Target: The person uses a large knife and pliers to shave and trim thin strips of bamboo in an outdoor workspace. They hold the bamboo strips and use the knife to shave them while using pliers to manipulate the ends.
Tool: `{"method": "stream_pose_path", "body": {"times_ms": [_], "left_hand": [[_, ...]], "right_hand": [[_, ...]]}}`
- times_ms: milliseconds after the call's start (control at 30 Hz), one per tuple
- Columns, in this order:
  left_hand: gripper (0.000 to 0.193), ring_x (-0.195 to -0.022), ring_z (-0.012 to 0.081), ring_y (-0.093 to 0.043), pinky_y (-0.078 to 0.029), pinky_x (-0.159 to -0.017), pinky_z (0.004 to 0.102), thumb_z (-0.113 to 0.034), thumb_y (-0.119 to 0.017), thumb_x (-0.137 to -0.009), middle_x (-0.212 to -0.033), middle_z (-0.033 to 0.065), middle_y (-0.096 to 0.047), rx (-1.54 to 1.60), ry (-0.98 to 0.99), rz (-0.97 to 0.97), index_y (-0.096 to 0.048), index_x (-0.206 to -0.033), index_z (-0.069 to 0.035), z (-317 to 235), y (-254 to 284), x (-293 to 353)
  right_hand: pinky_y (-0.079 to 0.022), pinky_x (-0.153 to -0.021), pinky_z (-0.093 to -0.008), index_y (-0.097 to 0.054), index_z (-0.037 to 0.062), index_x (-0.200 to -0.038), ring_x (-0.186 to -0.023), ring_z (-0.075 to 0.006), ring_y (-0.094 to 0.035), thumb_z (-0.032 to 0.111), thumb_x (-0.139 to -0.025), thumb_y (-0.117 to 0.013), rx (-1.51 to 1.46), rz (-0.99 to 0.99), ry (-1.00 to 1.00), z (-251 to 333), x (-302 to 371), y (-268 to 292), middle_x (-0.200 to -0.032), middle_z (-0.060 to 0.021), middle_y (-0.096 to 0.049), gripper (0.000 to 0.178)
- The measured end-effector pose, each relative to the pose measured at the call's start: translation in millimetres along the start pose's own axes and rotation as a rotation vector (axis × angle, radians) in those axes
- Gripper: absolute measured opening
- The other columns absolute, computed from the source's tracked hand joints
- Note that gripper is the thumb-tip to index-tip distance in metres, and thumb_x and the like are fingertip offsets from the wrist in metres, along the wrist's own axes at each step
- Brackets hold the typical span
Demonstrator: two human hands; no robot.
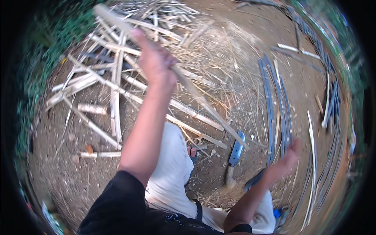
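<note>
My left hand (156, 64) is closed around a long, pale bamboo strip (197, 95), out over the pile of split pieces. From the fist, one end of the strip rises to the far left. Its other end slants down to the right and overlaps the blade of a machete (237, 150) in view. The machete has a broad blue-grey blade and a short wooden handle and is on the ground between my feet. My right hand (288, 158) is off to the right, near dark strips, smeared by motion; nothing shows in it.
A heap of split bamboo (117, 78) spreads over the ground at the left and far side. Dark strips (274, 105) lie lengthwise at the right, with a bundle of darker ones (333, 102) farther out. A short round log piece (93, 109) rests at the left.
</note>
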State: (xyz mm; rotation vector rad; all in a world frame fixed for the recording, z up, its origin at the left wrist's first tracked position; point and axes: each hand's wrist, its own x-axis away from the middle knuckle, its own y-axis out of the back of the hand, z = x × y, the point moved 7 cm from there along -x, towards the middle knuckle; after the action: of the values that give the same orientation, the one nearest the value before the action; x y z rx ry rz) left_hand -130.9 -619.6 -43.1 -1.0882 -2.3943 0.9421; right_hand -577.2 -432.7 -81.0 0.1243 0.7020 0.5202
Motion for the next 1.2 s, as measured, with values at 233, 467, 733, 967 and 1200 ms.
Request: {"method": "stream_pose_path", "body": {"times_ms": [233,467,733,967,1200], "left_hand": [[0.065,-0.044,0.0083,-0.028,-0.03,-0.045,0.0264,-0.078,-0.054,-0.087,-0.053,-0.0066,-0.027,-0.084,0.149,-0.019,-0.039,-0.071,-0.016,14.7,-12.4,2.6],[0.067,-0.045,0.0092,-0.031,-0.032,-0.046,0.0273,-0.078,-0.049,-0.088,-0.053,-0.005,-0.029,-0.114,0.203,-0.003,-0.037,-0.067,-0.016,35.3,-20.5,3.6],[0.068,-0.051,0.0113,-0.037,-0.037,-0.05,0.0282,-0.077,-0.043,-0.092,-0.06,-0.0027,-0.034,-0.058,0.217,0.169,-0.043,-0.084,-0.01,29.9,-29.2,15.3],[0.077,-0.064,0.0165,-0.051,-0.046,-0.066,0.0315,-0.081,-0.035,-0.091,-0.067,0.0015,-0.046,0.057,0.245,0.451,-0.05,-0.094,-0.006,15.4,-62.4,39.3],[0.087,-0.128,0.0326,-0.048,-0.039,-0.107,0.0445,-0.074,-0.029,-0.097,-0.133,0.0242,-0.051,-0.56,0.359,0.576,-0.043,-0.139,0.002,51.7,-43.5,45.0]], "right_hand": [[-0.041,-0.106,-0.038,-0.053,-0.0039,-0.134,-0.118,-0.0299,-0.056,0.021,-0.097,-0.055,-0.724,0.214,1.151,264.2,24.7,41.8,-0.136,-0.0203,-0.055,0.045],[-0.036,-0.109,-0.0444,-0.051,-0.0006,-0.137,-0.126,-0.0353,-0.049,0.022,-0.097,-0.057,-0.618,0.623,1.018,220.0,67.1,-12.3,-0.14,-0.0243,-0.049,0.046],[-0.035,-0.107,-0.0507,-0.053,0.003,-0.132,-0.127,-0.0413,-0.048,0.028,-0.098,-0.059,-0.014,0.747,0.588,62.3,98.0,-148.6,-0.137,-0.0277,-0.051,0.043],[-0.048,-0.062,-0.046,-0.059,-0.002,-0.108,-0.065,-0.031,-0.066,0.031,-0.097,-0.065,-0.018,1.043,0.232,-62.6,117.4,-160.5,-0.075,-0.0179,-0.065,0.035],[-0.039,-0.048,-0.0231,-0.06,0.0017,-0.105,-0.056,-0.0051,-0.053,0.018,-0.093,-0.073,-0.502,1.018,-0.338,52.1,61.8,-140.2,-0.07,0.0013,-0.059,0.024]]}}
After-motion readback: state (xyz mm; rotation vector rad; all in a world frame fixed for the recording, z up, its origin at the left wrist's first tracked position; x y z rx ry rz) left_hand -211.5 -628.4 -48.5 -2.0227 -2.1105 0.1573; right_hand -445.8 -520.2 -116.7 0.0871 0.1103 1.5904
